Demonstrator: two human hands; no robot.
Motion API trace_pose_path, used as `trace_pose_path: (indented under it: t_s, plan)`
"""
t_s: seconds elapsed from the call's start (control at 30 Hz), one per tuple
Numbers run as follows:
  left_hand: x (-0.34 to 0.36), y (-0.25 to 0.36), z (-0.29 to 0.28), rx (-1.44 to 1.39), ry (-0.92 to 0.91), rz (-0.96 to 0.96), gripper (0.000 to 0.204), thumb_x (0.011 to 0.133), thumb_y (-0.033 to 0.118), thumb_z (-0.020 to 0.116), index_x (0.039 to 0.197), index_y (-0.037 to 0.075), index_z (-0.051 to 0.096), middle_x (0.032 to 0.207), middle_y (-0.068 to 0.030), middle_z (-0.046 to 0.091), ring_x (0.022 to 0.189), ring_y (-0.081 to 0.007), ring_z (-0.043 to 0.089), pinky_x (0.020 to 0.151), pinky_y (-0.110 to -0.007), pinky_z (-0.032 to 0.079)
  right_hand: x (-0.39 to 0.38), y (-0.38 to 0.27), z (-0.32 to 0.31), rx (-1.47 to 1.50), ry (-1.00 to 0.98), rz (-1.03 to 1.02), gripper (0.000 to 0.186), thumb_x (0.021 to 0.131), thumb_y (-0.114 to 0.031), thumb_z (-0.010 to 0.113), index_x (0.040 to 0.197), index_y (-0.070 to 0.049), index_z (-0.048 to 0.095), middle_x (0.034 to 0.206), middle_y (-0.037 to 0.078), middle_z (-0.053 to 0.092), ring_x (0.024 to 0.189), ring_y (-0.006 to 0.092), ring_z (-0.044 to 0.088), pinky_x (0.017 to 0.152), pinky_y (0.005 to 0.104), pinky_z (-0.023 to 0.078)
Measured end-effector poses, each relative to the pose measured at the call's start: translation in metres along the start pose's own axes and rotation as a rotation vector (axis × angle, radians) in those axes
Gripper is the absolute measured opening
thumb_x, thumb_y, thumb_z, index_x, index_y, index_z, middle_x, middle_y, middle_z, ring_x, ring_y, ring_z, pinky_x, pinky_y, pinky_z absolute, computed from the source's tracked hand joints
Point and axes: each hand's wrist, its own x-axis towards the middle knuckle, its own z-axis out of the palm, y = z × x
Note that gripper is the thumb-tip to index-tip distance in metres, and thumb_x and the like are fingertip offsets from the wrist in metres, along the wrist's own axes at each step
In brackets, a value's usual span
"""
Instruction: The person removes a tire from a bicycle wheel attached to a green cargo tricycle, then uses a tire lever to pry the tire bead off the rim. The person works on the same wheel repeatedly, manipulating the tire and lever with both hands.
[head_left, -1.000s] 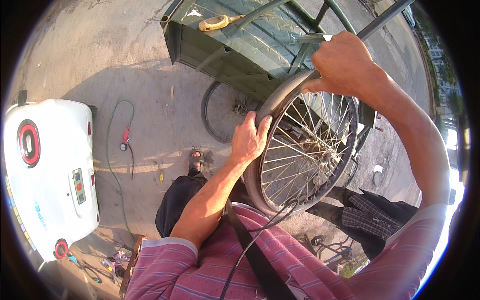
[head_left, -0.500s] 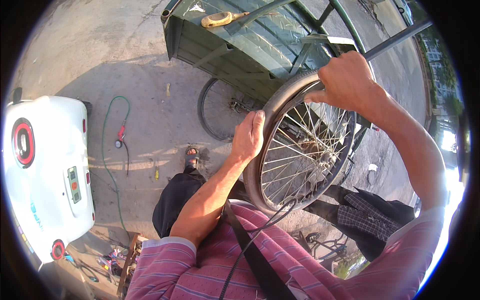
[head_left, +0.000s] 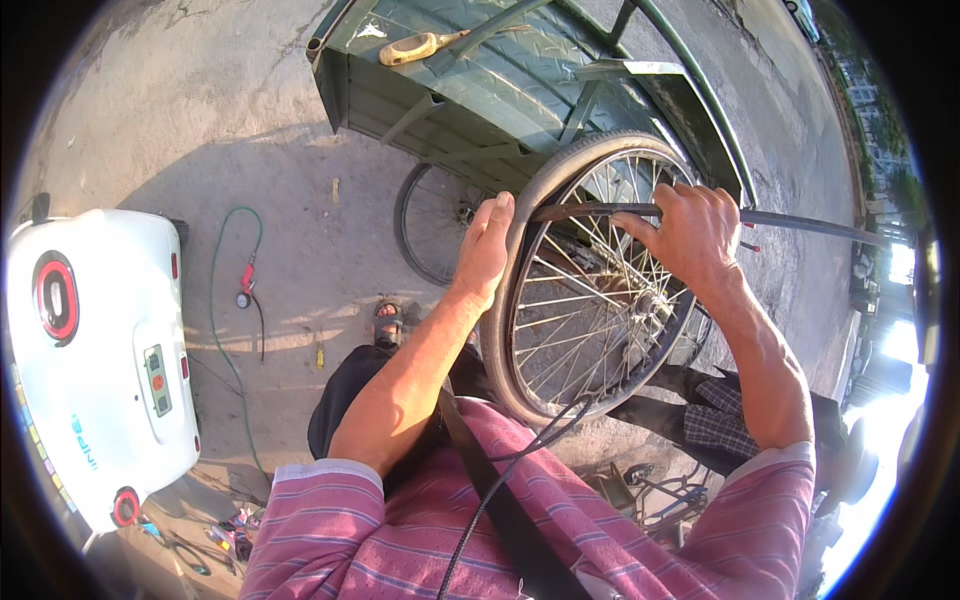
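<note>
A spoked wheel (head_left: 570, 340) with a worn tyre (head_left: 497, 345) stands in front of me, tilted, beside a green cargo cart. My left hand (head_left: 483, 252) presses on the tyre's left side, thumb up and fingers behind the tread, partly hidden. Closed around a long dark pry bar (head_left: 800, 226) is my right hand (head_left: 692, 228), held over the spokes. The bar's flattened end meets the tyre's inner edge close to my left hand, and its other end points out to the right. Whether the tip sits under the tyre bead I cannot tell.
A tool with a wooden handle (head_left: 410, 48) lies on the green cart bed (head_left: 500, 90). Left on the ground are a green hose (head_left: 215, 260) and a red inflator with gauge (head_left: 247, 282). A white car (head_left: 105, 360) stands far left. Dark checked cloth (head_left: 715, 415) shows at right.
My right hand has come down and toward me from the wheel's top. The bar has swung from slanting up to the right to nearly level across the wheel. My left hand stays on the tyre.
</note>
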Motion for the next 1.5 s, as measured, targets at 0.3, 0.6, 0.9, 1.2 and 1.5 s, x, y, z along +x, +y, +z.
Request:
trace_pose_path:
  t_s: [0.3, 0.6, 0.9, 1.2, 1.5]
  plan:
    - [-0.083, -0.049, -0.014, 0.590, 0.165, 0.309, 0.056, 0.112, 0.045, 0.063, 0.134, -0.005, 0.053, 0.098, -0.0304, 0.073, 0.086, -0.0482, 0.074, 0.073, -0.053, 0.057, 0.038, 0.020, -0.016, -0.074, -0.227, -0.037, 0.075, 0.091, -0.083, 0.066, 0.084, -0.010, 0.081, 0.070, 0.010, 0.073, 0.074, 0.0308, 0.076, 0.075, 0.0444, 0.058]
    - [-0.066, -0.029, -0.014, 0.725, 0.191, 0.316, 0.047, 0.111, 0.045, 0.064, 0.119, 0.000, 0.054, 0.082, -0.0335, 0.071, 0.079, -0.0582, 0.070, 0.063, -0.062, 0.054, 0.091, -0.011, -0.082, -0.428, -0.196, -0.335, 0.068, 0.093, -0.073, 0.072, 0.076, -0.007, 0.082, 0.069, 0.013, 0.074, 0.073, 0.0319, 0.077, 0.069, 0.0422, 0.060]
    - [-0.060, -0.023, -0.012, 0.673, 0.128, 0.251, 0.050, 0.111, 0.048, 0.064, 0.117, -0.001, 0.055, 0.084, -0.0333, 0.071, 0.085, -0.0574, 0.071, 0.068, -0.059, 0.054, 0.132, -0.004, -0.079, -0.453, -0.284, -0.401, 0.072, 0.090, -0.075, 0.072, 0.076, -0.004, 0.081, 0.071, 0.016, 0.074, 0.076, 0.0366, 0.076, 0.075, 0.0456, 0.059]
    - [-0.062, -0.030, -0.019, 0.569, 0.067, 0.213, 0.055, 0.112, 0.051, 0.062, 0.124, -0.002, 0.057, 0.086, -0.0296, 0.072, 0.087, -0.0531, 0.074, 0.073, -0.054, 0.056, 0.149, 0.007, -0.054, -0.387, -0.391, -0.395, 0.079, 0.087, -0.081, 0.069, 0.077, -0.004, 0.080, 0.073, 0.019, 0.073, 0.078, 0.0400, 0.075, 0.077, 0.0498, 0.058]
    - [-0.064, -0.023, -0.014, 0.504, 0.062, 0.195, 0.056, 0.112, 0.053, 0.059, 0.120, -0.002, 0.054, 0.089, -0.0340, 0.069, 0.091, -0.0572, 0.070, 0.077, -0.056, 0.054, 0.042, 0.050, 0.029, 0.139, -0.226, -0.012, 0.060, 0.087, -0.066, 0.083, 0.088, -0.006, 0.081, 0.073, 0.018, 0.073, 0.074, 0.0405, 0.074, 0.072, 0.0504, 0.056]
